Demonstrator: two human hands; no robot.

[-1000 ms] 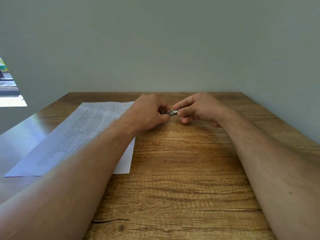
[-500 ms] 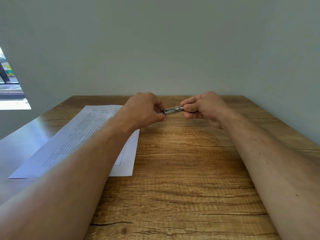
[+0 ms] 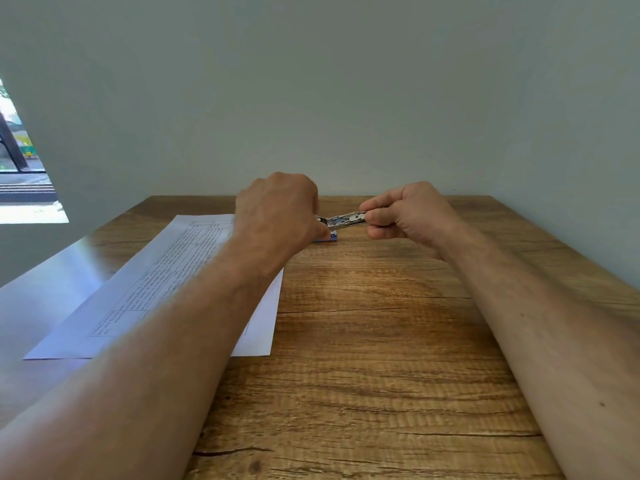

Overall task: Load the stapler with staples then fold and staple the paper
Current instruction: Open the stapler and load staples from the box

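A: Head view — where is the stapler (image 3: 344, 220)?

B: Held above the far middle of the table (image 3: 381, 323), a slim metal bar lying roughly level between the two hands. The right hand (image 3: 407, 216) has its fingers curled round the right end. The left hand (image 3: 277, 211) is a closed fist at the left end; its back faces the camera, so I cannot tell for sure how the fingertips grip.

A: And the paper (image 3: 166, 289)?

B: Flat on the table's left side, printed table face up, partly covered by the left forearm. Unfolded.

A: Anything else?

B: A small blue-and-white box (image 3: 327, 238) lies on the table just under the stapler's left end — mostly hidden by the left hand.
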